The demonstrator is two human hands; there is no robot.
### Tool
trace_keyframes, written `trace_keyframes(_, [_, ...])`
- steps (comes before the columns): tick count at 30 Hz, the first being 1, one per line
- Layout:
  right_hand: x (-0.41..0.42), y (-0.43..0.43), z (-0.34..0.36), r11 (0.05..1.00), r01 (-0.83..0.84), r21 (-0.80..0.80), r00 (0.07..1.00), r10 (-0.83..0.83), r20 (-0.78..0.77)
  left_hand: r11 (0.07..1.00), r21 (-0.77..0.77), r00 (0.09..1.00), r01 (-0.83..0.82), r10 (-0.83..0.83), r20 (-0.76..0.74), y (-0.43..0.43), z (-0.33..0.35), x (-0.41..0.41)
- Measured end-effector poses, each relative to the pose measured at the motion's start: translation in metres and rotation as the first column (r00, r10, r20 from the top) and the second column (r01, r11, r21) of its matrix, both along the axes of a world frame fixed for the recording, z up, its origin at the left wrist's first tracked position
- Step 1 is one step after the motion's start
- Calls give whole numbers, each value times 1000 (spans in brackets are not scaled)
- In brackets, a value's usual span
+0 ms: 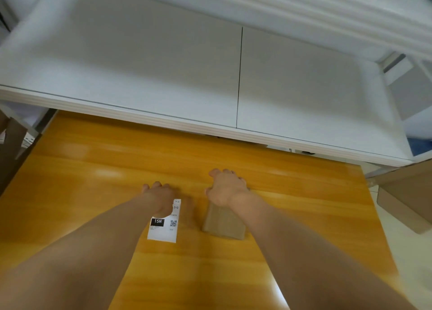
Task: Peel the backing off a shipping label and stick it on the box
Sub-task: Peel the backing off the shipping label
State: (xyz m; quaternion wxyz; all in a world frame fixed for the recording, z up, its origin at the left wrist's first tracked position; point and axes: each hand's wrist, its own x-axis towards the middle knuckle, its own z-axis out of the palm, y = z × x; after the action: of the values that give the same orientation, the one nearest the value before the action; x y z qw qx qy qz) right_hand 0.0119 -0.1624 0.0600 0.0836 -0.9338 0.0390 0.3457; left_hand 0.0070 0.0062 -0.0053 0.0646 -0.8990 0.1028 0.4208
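A white shipping label with a black "15H" block and a QR code lies flat on the yellow wooden table. My left hand rests palm down on the label's far end, fingers curled over it. A small brown cardboard box sits just right of the label. My right hand grips the far end of the box from above, and its wrist hides part of the box's top.
A white shelf board overhangs the far side of the table. Larger brown cardboard boxes stand off the table's right edge, and another piece of cardboard shows at the left.
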Motion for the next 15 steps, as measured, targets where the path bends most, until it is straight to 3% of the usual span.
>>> trace_keyframes(8, [-6,0,24,994,83,75,997,-83,-6,939,-286,968,-192,229,101,6,38,16])
trace_keyframes(15, [-2,-2,70,977,80,196,992,-97,77,722,-621,906,-306,421,43,-11,119,29])
